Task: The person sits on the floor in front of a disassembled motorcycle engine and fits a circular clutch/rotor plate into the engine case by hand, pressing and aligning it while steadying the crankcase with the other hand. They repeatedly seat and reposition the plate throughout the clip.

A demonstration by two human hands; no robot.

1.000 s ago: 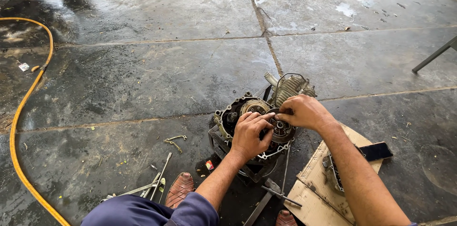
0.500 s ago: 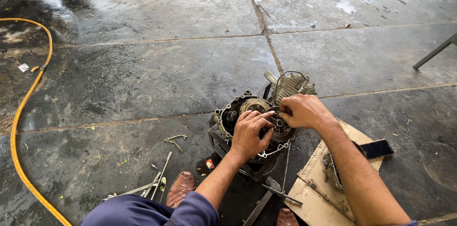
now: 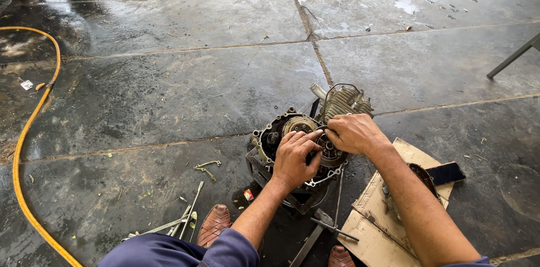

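Hardly anything has shifted: left hand [image 3: 295, 157] and right hand [image 3: 351, 132] still pinch the round gear [image 3: 329, 152] inside the heavy, oily engine [image 3: 306, 143]; grip its rim.

The engine [image 3: 306, 137] was set on the stone floor [image 3: 169, 93], with both hands laid upon it. The cardboard sheet [image 3: 365, 227] was placed to its right, hand tools [image 3: 180, 219] to its left, the hose [image 3: 25, 132] along the floor's left edge.
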